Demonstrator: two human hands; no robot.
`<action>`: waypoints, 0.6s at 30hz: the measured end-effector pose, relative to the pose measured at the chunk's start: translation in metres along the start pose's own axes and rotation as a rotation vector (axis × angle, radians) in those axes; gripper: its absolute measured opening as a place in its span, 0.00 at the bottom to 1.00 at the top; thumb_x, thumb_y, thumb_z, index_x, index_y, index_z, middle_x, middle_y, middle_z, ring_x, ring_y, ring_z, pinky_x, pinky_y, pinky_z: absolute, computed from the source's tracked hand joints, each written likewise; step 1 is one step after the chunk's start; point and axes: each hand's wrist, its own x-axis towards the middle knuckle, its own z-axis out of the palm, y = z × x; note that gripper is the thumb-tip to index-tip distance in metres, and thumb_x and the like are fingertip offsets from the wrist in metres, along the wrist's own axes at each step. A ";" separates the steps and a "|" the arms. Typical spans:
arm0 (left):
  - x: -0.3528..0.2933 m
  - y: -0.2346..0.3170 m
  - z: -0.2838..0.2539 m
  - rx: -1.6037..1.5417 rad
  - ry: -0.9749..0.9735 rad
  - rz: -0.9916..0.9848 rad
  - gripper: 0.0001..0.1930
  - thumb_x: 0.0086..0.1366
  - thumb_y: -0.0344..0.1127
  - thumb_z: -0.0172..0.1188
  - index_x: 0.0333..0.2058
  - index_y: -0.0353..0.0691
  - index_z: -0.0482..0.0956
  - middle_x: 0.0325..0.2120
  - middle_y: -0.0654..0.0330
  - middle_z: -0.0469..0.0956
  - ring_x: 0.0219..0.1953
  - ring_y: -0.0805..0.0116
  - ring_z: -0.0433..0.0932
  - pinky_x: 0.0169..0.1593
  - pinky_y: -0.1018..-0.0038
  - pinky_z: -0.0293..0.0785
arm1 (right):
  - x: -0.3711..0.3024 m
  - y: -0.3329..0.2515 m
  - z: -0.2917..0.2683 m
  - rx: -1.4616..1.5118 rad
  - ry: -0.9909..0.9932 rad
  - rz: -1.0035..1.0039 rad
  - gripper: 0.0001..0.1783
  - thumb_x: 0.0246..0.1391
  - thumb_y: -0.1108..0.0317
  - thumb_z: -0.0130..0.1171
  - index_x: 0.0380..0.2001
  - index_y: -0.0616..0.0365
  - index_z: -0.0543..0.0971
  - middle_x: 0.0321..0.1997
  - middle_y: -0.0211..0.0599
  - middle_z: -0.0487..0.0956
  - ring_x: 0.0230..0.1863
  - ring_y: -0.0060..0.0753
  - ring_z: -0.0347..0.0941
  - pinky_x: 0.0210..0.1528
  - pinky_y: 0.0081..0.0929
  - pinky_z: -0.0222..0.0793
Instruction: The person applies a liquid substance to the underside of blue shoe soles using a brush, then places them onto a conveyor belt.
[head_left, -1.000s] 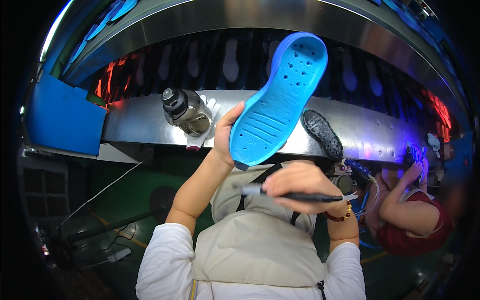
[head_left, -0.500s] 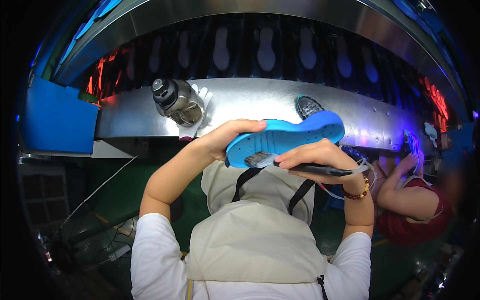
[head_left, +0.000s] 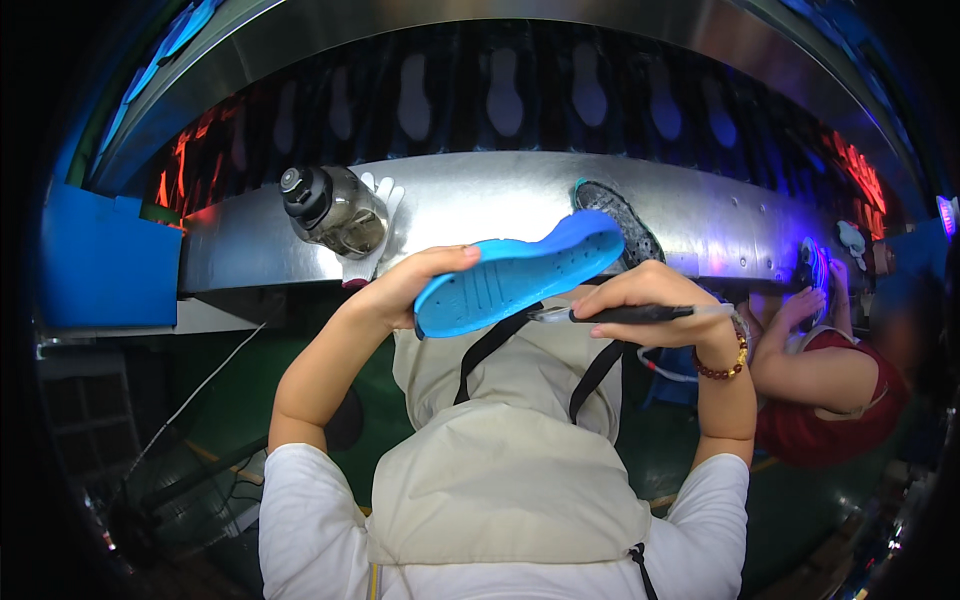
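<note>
My left hand point(head_left: 410, 287) is closed round the heel-shaped left end of a bright blue shoe sole point(head_left: 525, 278), which is raised in front of the bench. Its ridged, hole-dotted side faces me and its right end tilts upward. In my right hand point(head_left: 665, 295) is a brush point(head_left: 645, 314) with a black handle. The brush's tip lies just below the sole's lower edge; whether they touch, I cannot tell. Behind the sole, a dark, speckled, sole-shaped piece with a teal edge point(head_left: 630, 225) rests on the metal bench, partly covered by it.
On the metal bench point(head_left: 480, 190) stand a dark clear bottle point(head_left: 345, 215) and, beside it, a white glove point(head_left: 383, 220). Beyond runs a dark rack with several pale sole shapes point(head_left: 505, 95). A blue box point(head_left: 110, 260) is at left. A co-worker in red point(head_left: 830, 400) sits at right.
The brush has come off the sole's inner face to below its edge. The sole has shifted left, its right end tilting higher, and more of the dark piece behind shows.
</note>
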 end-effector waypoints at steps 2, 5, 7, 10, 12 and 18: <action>0.005 -0.003 0.004 -0.152 -0.062 0.050 0.30 0.58 0.48 0.49 0.53 0.30 0.61 0.45 0.44 0.69 0.44 0.58 0.73 0.45 0.66 0.72 | 0.004 -0.014 -0.003 0.326 0.066 0.186 0.14 0.43 0.76 0.59 0.37 0.65 0.77 0.38 0.46 0.78 0.28 0.28 0.76 0.30 0.19 0.72; 0.017 -0.010 0.006 -0.335 -0.167 0.100 0.31 0.60 0.48 0.45 0.56 0.34 0.55 0.48 0.44 0.66 0.47 0.56 0.70 0.46 0.65 0.71 | 0.022 -0.023 0.022 0.496 0.208 0.321 0.12 0.44 0.77 0.56 0.36 0.65 0.78 0.37 0.44 0.78 0.19 0.19 0.71 0.23 0.15 0.69; 0.020 -0.011 0.010 -0.461 -0.105 0.128 0.30 0.59 0.47 0.46 0.56 0.35 0.56 0.47 0.43 0.66 0.45 0.50 0.71 0.44 0.52 0.72 | 0.023 -0.005 0.031 0.503 0.383 0.293 0.11 0.48 0.72 0.56 0.36 0.61 0.78 0.27 0.34 0.78 0.18 0.14 0.68 0.19 0.10 0.63; 0.019 -0.012 0.003 -0.489 -0.131 0.172 0.30 0.59 0.47 0.45 0.56 0.35 0.55 0.49 0.42 0.65 0.44 0.48 0.72 0.43 0.50 0.72 | 0.017 0.013 0.027 0.493 0.608 0.262 0.10 0.48 0.73 0.55 0.35 0.62 0.78 0.27 0.33 0.77 0.17 0.12 0.66 0.18 0.10 0.62; 0.023 -0.016 0.000 -0.500 -0.140 0.205 0.30 0.59 0.47 0.44 0.56 0.34 0.55 0.49 0.41 0.64 0.45 0.46 0.72 0.43 0.49 0.72 | 0.018 0.017 0.028 0.503 0.623 0.285 0.09 0.48 0.73 0.55 0.34 0.63 0.78 0.26 0.33 0.77 0.17 0.12 0.66 0.17 0.10 0.61; 0.028 -0.024 0.003 -0.657 -0.134 0.200 0.30 0.59 0.48 0.44 0.55 0.32 0.56 0.47 0.39 0.66 0.43 0.43 0.72 0.42 0.50 0.72 | 0.020 0.046 0.034 0.274 1.020 0.232 0.10 0.50 0.74 0.53 0.37 0.64 0.77 0.23 0.31 0.77 0.13 0.11 0.63 0.15 0.09 0.58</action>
